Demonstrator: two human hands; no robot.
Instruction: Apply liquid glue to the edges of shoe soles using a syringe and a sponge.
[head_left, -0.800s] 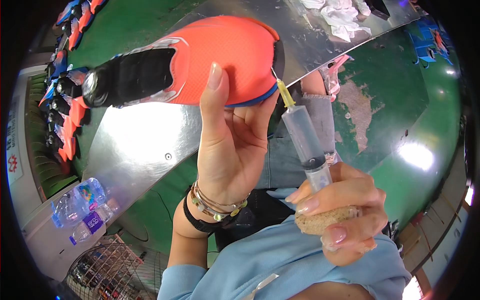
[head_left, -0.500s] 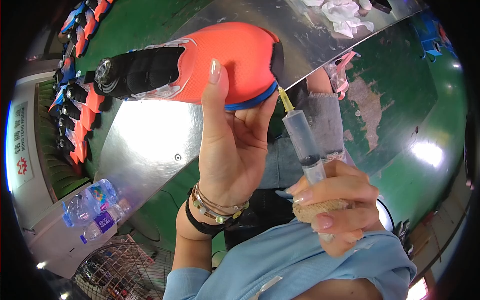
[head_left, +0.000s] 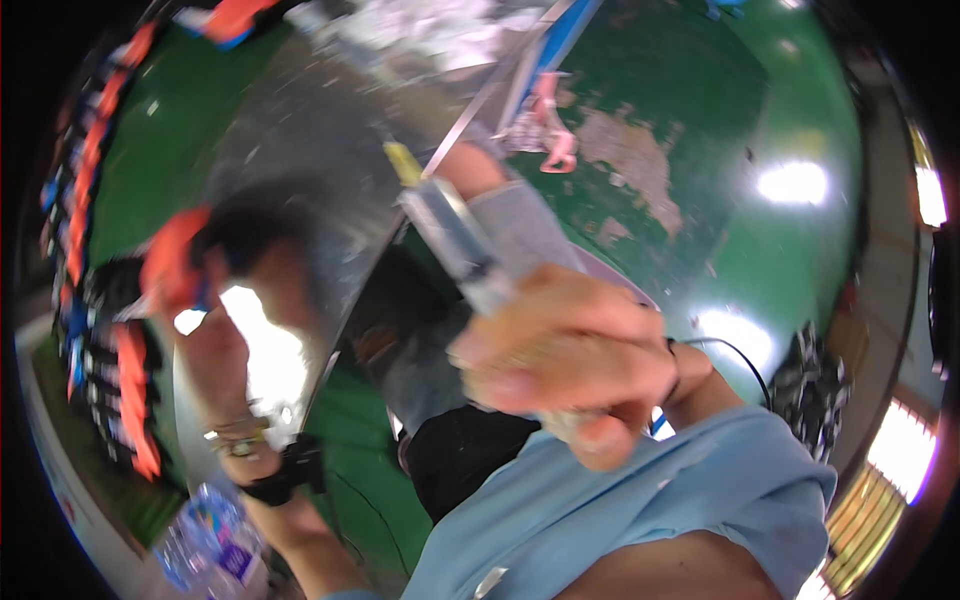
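Note:
Blurred by motion, my left hand [head_left: 218, 360] is at the left over the shiny metal table, closed on an orange shoe [head_left: 172, 262] with a black part beside it. Its fingers are partly smeared. My right hand [head_left: 575, 350], in front of my blue shirt, wraps round a clear syringe [head_left: 447, 228]. The syringe has a yellow needle hub [head_left: 404, 164] and points up and to the left, apart from the shoe. A tan pad, seen earlier in this hand, is mostly hidden by the fingers.
A row of orange and black shoes [head_left: 132, 385] runs along the left. Plastic bottles [head_left: 205, 535] are at the lower left. Crumpled white material [head_left: 450, 30] lies on the far part of the metal table [head_left: 300, 110]. A pink strappy item [head_left: 555, 140] is beyond the table's edge.
My left hand has carried the shoe away from the syringe, left and down toward the row of shoes. My right hand keeps the syringe, now further left in view. The whole view has shifted.

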